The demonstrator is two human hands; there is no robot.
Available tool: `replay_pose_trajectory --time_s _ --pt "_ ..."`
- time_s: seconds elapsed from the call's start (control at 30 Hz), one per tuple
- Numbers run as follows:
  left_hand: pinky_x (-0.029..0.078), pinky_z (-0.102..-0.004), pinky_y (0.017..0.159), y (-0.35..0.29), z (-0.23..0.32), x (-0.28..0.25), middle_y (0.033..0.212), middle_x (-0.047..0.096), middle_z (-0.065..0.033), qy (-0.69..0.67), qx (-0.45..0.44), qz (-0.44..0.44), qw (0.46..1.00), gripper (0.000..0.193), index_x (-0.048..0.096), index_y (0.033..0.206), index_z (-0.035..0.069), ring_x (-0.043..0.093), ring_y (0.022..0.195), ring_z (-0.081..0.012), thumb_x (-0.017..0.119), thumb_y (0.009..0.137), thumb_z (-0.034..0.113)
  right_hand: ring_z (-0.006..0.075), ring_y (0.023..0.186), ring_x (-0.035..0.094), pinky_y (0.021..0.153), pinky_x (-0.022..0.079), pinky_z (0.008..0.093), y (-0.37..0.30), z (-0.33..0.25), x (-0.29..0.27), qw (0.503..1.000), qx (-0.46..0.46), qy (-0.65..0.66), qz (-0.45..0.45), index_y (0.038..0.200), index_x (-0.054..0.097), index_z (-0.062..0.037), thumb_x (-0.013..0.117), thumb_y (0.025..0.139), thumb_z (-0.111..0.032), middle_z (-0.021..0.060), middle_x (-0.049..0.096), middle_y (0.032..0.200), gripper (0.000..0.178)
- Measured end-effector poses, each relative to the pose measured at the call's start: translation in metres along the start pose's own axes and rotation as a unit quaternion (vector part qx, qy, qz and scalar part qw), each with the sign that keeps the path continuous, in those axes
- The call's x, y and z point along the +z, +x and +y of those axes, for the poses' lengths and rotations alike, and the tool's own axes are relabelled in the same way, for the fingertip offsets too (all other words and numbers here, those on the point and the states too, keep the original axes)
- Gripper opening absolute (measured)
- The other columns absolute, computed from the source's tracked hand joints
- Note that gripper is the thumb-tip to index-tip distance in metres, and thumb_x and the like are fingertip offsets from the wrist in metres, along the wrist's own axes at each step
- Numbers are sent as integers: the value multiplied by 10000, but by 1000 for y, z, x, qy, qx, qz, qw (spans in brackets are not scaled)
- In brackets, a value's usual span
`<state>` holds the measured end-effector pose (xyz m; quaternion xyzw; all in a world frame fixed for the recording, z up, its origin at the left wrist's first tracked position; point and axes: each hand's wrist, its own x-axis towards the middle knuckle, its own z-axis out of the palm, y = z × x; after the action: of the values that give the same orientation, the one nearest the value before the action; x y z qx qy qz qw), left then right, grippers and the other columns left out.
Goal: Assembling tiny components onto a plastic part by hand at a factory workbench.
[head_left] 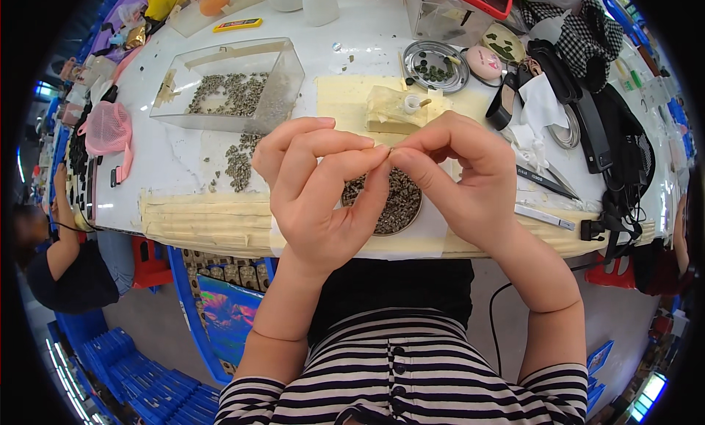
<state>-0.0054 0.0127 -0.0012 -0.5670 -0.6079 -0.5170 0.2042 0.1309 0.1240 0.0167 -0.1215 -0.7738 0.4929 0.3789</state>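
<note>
My left hand (321,194) and my right hand (464,179) meet fingertip to fingertip at the middle of the table. Each pinches thumb against forefinger, and something tiny sits between the tips, too small to name. Right below them stands a round dish of small metallic parts (400,202), partly covered by my left fingers. Just beyond the fingertips is a tape-covered block (385,113) with a small white cup (411,103) on it. Left of my left hand, more small metal pieces (241,161) lie loose on the tabletop.
A clear plastic box (283,73) holding similar pieces stands at the left. A round metal tin (452,67) with dark green bits sits at the back right. Tweezers (547,181), black straps (587,124) and a pink mesh basket (108,128) lie around. Other people sit at both sides.
</note>
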Motion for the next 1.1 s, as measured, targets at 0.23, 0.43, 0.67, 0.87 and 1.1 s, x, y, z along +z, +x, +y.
replay_pose_trajectory --time_s 0.23,0.43,0.67,0.87,1.1 --pt "428 -361 897 -1 -3 0 930 677 7 -13 -24 -8 1000 222 731 867 125 564 1022 -268 817 682 37 144 611 619 535 490 250 1 1 7 974 -181 -133 34 975 771 -62 809 762 -18 57 668 791 221" --pt "436 -357 893 -1 -2 0 937 677 13 -17 -5 9 1000 234 738 891 130 564 1015 -261 824 690 46 121 652 649 576 515 235 1 1 3 997 -55 -49 4 988 764 -18 786 818 -35 75 717 851 172" --pt "423 -352 894 -2 -2 1 925 676 14 2 -7 0 1000 200 734 867 128 563 1018 -257 821 701 59 107 651 640 584 513 227 0 4 5 1000 -10 18 22 948 753 -8 788 814 -22 58 694 817 139" --pt "424 -356 892 -1 -3 0 921 677 11 -4 -19 -2 1000 205 732 865 125 563 1013 -262 822 695 53 113 638 628 578 504 225 4 -4 4 990 -115 -77 20 952 757 -10 787 802 2 57 670 784 154" --pt "432 -352 886 -1 -1 1 927 678 15 -9 -5 8 1000 230 740 878 128 564 1000 -260 829 686 39 104 665 636 594 507 228 2 -1 4 1000 -7 -1 13 941 748 9 762 857 -54 64 692 804 105"
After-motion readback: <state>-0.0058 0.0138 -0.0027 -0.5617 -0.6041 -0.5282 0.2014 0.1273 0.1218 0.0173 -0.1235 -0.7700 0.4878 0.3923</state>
